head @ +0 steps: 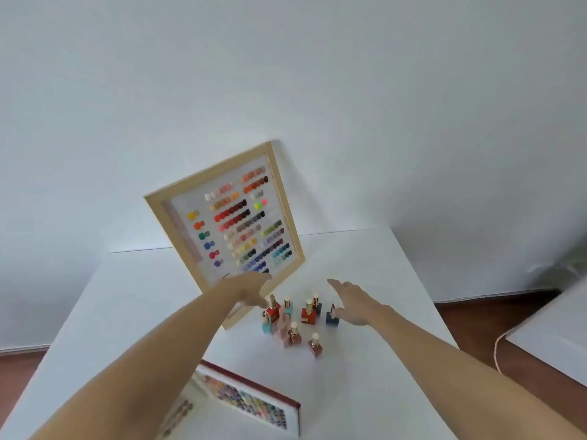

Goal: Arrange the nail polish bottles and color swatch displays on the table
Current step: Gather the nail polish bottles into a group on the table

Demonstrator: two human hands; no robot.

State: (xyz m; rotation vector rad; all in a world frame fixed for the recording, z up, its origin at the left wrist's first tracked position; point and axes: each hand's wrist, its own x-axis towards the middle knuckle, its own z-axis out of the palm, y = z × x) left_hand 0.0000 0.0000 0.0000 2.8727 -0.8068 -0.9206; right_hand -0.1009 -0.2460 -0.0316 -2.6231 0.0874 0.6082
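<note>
left hand (251, 289): mine, stretched out over the lower edge of the framed swatch board (222, 217), fingers spread, nothing gripped; can't tell if it touches the frame.
right hand (351, 300): mine, palm down and fingers splayed, empty, just right of the bottle cluster; fingertips next to the dark blue bottle (332, 319), contact unclear.
framed swatch board: wooden frame, rows of coloured nail tips, tilted back against the white wall (349, 90), bottom edge on the white table (365, 376).
bottles (293, 322): about nine, upright, gold caps, bunched mid-table just in front of the frame; two red square ones, light blue, pink, brown-red, dark blue.
swatch book (254, 401): red-edged, open, lying flat near my edge of the table, under my left forearm; well apart from the bottles.
image quality: blurred, small details not readable.
</note>
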